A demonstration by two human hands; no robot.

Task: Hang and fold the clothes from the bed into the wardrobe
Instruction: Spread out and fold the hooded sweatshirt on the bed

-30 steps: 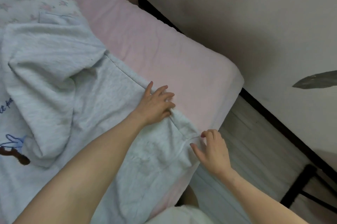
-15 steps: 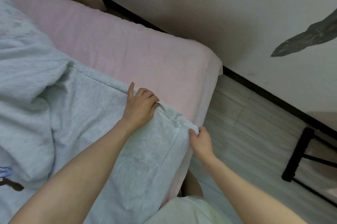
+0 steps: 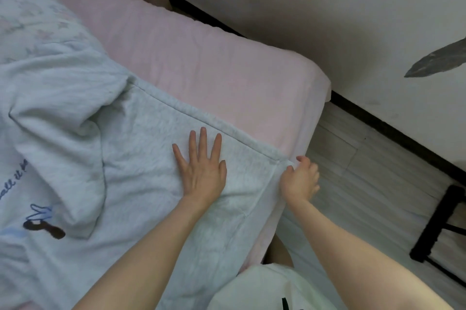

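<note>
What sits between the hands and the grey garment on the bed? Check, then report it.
Nothing visible. The left hand lies flat with straight fingers directly on the grey garment, and the right hand pinches its corner at the edge of the pink bed. The wardrobe is out of view, so that path cannot be judged.
</note>
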